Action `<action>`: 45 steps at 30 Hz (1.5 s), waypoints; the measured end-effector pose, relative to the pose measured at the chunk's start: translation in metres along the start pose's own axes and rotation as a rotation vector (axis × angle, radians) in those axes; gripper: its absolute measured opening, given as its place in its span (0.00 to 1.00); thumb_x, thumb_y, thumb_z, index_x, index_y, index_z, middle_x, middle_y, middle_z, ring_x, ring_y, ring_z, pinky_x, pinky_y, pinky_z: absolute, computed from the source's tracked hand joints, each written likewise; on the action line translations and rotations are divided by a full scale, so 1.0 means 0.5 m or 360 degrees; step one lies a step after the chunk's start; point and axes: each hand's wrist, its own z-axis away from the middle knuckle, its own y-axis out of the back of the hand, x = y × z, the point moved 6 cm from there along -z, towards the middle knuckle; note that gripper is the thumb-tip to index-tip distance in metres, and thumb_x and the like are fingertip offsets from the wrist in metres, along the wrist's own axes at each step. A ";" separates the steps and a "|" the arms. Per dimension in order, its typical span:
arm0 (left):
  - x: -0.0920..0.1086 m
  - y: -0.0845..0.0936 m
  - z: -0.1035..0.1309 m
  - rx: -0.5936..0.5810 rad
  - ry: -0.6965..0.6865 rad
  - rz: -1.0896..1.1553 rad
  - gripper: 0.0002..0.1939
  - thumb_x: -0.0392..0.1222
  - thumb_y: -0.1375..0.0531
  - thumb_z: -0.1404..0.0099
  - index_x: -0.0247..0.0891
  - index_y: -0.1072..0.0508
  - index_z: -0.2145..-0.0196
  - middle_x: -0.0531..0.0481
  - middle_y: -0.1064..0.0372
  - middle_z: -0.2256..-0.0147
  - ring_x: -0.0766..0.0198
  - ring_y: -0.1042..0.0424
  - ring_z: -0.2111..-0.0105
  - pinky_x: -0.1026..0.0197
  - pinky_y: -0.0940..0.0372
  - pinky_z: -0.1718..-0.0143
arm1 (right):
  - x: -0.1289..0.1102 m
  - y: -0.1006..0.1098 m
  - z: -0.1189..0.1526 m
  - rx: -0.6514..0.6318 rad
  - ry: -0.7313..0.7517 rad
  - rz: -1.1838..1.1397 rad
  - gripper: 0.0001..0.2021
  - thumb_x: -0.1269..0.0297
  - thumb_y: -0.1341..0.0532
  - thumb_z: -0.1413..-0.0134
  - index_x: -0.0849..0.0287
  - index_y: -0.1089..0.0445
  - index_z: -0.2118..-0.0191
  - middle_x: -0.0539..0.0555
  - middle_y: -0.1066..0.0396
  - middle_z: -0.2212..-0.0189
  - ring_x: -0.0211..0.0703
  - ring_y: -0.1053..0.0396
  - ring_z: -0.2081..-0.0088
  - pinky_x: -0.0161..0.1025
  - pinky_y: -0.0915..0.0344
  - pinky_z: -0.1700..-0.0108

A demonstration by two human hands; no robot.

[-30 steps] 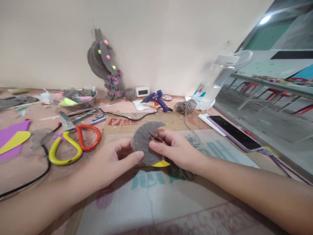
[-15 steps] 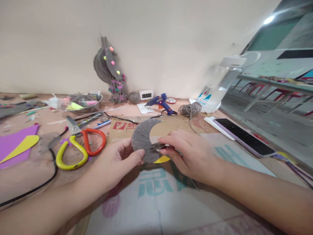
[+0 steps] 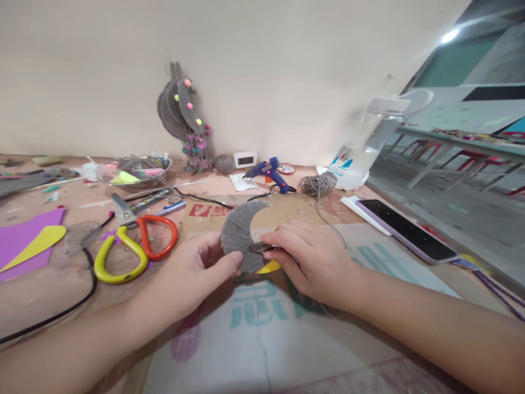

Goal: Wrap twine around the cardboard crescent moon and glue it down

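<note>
A crescent [image 3: 240, 232] wound with grey yarn stands tilted above the cardboard, its hollow side to the right. Along its lower edge a yellow piece [image 3: 269, 267] shows. My left hand [image 3: 211, 257] grips the crescent's left side, thumb on the front and fingers behind. At the lower horn, my right hand [image 3: 305, 254] pinches a thin dark piece [image 3: 259, 248] whose kind I cannot make out; its tip touches the yarn surface. Loose grey yarn [image 3: 334, 227] runs from a bundle [image 3: 318, 184] down behind my right hand.
Scissors [image 3: 123, 257] with yellow and red handles lie left, beside a cutter knife [image 3: 151, 201] and purple sheet [image 3: 24, 235]. A blue glue gun [image 3: 273, 174], small clock [image 3: 245, 160] and water bottle [image 3: 361, 145] stand behind. A phone [image 3: 406, 230] lies right; printed cardboard [image 3: 229, 355] is underneath.
My right hand has shifted slightly left, and the dark piece in its fingers now lies closer against the crescent. The left hand keeps its grip in nearly the same place.
</note>
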 end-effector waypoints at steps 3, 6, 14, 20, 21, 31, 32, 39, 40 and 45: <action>-0.001 -0.001 0.001 -0.0015 0.0016 0.0022 0.07 0.44 0.44 0.40 0.39 0.30 0.71 0.55 0.29 0.74 0.67 0.31 0.73 0.66 0.37 0.71 | 0.000 -0.002 0.000 -0.0027 -0.0015 -0.0023 0.09 0.67 0.49 0.41 0.63 0.33 0.61 0.54 0.30 0.72 0.40 0.38 0.71 0.36 0.46 0.70; -0.003 -0.002 0.001 -0.0027 0.0024 0.0040 0.07 0.44 0.45 0.40 0.39 0.30 0.69 0.55 0.29 0.73 0.67 0.30 0.72 0.65 0.37 0.70 | 0.000 -0.002 -0.001 -0.0034 -0.0022 -0.0038 0.09 0.67 0.49 0.41 0.63 0.33 0.61 0.54 0.31 0.72 0.40 0.38 0.71 0.36 0.46 0.71; -0.006 -0.003 -0.001 -0.0032 0.0035 0.0085 0.07 0.43 0.44 0.40 0.39 0.29 0.68 0.55 0.28 0.72 0.67 0.31 0.72 0.67 0.38 0.70 | 0.002 -0.002 0.002 -0.0002 -0.0028 -0.0045 0.08 0.68 0.47 0.42 0.62 0.32 0.62 0.53 0.30 0.72 0.39 0.37 0.71 0.35 0.46 0.71; -0.002 -0.002 -0.001 -0.0035 0.0031 0.0109 0.06 0.41 0.44 0.40 0.38 0.29 0.69 0.56 0.29 0.73 0.69 0.32 0.73 0.68 0.39 0.71 | 0.004 -0.004 0.000 0.0005 -0.0049 -0.0055 0.08 0.67 0.47 0.42 0.62 0.31 0.63 0.52 0.30 0.73 0.39 0.36 0.72 0.34 0.46 0.71; -0.003 -0.002 -0.001 -0.0034 0.0035 0.0108 0.06 0.42 0.44 0.40 0.38 0.29 0.70 0.56 0.30 0.74 0.68 0.32 0.73 0.68 0.39 0.71 | 0.005 -0.004 0.000 0.0012 -0.0049 -0.0060 0.08 0.67 0.47 0.42 0.62 0.31 0.63 0.52 0.30 0.73 0.39 0.36 0.72 0.34 0.46 0.71; -0.004 -0.003 -0.005 -0.0002 0.0046 0.0089 0.07 0.41 0.45 0.40 0.37 0.31 0.73 0.57 0.33 0.76 0.70 0.35 0.75 0.68 0.41 0.73 | 0.009 -0.005 0.009 0.0023 -0.0048 -0.0153 0.09 0.66 0.47 0.42 0.62 0.33 0.60 0.53 0.31 0.70 0.39 0.38 0.70 0.35 0.46 0.69; -0.003 -0.004 -0.004 -0.0016 0.0038 0.0067 0.07 0.41 0.45 0.40 0.37 0.31 0.72 0.57 0.33 0.76 0.70 0.35 0.75 0.69 0.41 0.73 | 0.009 -0.006 0.009 0.0024 -0.0053 -0.0150 0.09 0.66 0.47 0.42 0.62 0.33 0.60 0.53 0.31 0.70 0.39 0.38 0.70 0.35 0.46 0.69; -0.003 -0.006 -0.002 -0.0045 0.0023 0.0006 0.07 0.41 0.45 0.39 0.38 0.31 0.71 0.57 0.33 0.75 0.70 0.34 0.74 0.69 0.40 0.73 | 0.002 -0.004 0.007 0.0032 -0.0013 -0.0091 0.08 0.66 0.47 0.42 0.62 0.34 0.60 0.53 0.31 0.71 0.39 0.38 0.70 0.36 0.45 0.69; -0.003 -0.006 -0.002 -0.0052 0.0019 0.0017 0.06 0.41 0.45 0.39 0.38 0.30 0.71 0.57 0.33 0.76 0.70 0.34 0.74 0.69 0.40 0.73 | 0.001 -0.004 0.007 0.0034 -0.0001 -0.0080 0.08 0.66 0.47 0.42 0.62 0.34 0.59 0.53 0.31 0.70 0.40 0.37 0.69 0.36 0.45 0.69; -0.001 -0.006 0.000 -0.0054 0.0021 0.0094 0.06 0.41 0.44 0.40 0.38 0.30 0.70 0.57 0.32 0.75 0.70 0.33 0.74 0.69 0.39 0.72 | -0.002 0.000 0.005 0.0044 0.0036 -0.0091 0.09 0.67 0.46 0.43 0.62 0.34 0.58 0.53 0.31 0.70 0.39 0.37 0.69 0.35 0.45 0.69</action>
